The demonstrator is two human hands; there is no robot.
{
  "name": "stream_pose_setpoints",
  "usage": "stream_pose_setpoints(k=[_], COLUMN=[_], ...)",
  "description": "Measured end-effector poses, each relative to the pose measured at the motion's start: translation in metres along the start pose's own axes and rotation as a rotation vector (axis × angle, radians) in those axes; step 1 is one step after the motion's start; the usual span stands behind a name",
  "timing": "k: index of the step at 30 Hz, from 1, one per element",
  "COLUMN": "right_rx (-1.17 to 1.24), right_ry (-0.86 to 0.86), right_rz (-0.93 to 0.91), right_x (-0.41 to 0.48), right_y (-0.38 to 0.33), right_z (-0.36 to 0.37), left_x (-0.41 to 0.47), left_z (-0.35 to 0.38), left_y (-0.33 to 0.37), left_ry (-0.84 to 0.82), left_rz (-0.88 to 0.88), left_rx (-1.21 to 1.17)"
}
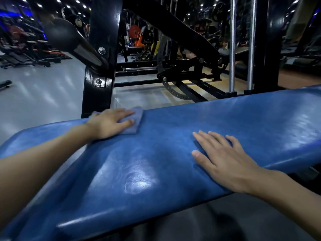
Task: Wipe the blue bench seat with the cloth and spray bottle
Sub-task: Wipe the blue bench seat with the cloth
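The blue bench seat [156,171] runs across the view from lower left to upper right, its padded surface glossy. My left hand [109,123] lies flat on a folded blue-grey cloth [133,119] and presses it on the seat's far edge at the left. My right hand [224,159] rests flat on the bare seat to the right, fingers spread and straight, holding nothing. No spray bottle is in view.
A black steel upright [100,66] with a round-knobbed handle [60,34] stands just behind the cloth. Chrome guide rods [231,49] and black machine frames rise behind the seat's right part. Grey gym floor [34,101] spreads to the left, with more machines far back.
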State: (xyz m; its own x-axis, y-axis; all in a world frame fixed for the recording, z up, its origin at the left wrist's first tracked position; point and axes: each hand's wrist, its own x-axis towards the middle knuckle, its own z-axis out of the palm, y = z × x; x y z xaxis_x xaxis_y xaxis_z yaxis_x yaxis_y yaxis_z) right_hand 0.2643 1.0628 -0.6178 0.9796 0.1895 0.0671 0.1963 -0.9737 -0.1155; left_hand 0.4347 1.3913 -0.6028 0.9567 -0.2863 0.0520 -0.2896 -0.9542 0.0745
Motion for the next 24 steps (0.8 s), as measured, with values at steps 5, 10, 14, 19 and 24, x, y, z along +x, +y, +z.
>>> stream_pose_setpoints(k=[5, 10, 14, 19, 24], right_rx=[0.012, 0.041, 0.169, 0.197, 0.093], right_ry=[-0.010, 0.004, -0.015, 0.004, -0.047], right_rz=[0.015, 0.015, 0.064, 0.052, -0.090], right_x=[0.000, -0.001, -0.003, -0.005, -0.005], right_y=[-0.002, -0.002, -0.004, -0.012, -0.040], right_z=[-0.001, 0.000, -0.007, -0.018, -0.010], left_x=[-0.002, -0.047, -0.102, -0.113, -0.068], left_z=[0.003, 0.000, 0.009, 0.001, 0.000], left_y=[0.016, 0.078, 0.136, 0.135, 0.080], left_ry=[-0.016, -0.037, -0.010, -0.055, -0.017], left_rz=[-0.106, 0.100, 0.415, 0.534, 0.335], left_rx=[0.097, 0.102, 0.169, 0.084, 0.048])
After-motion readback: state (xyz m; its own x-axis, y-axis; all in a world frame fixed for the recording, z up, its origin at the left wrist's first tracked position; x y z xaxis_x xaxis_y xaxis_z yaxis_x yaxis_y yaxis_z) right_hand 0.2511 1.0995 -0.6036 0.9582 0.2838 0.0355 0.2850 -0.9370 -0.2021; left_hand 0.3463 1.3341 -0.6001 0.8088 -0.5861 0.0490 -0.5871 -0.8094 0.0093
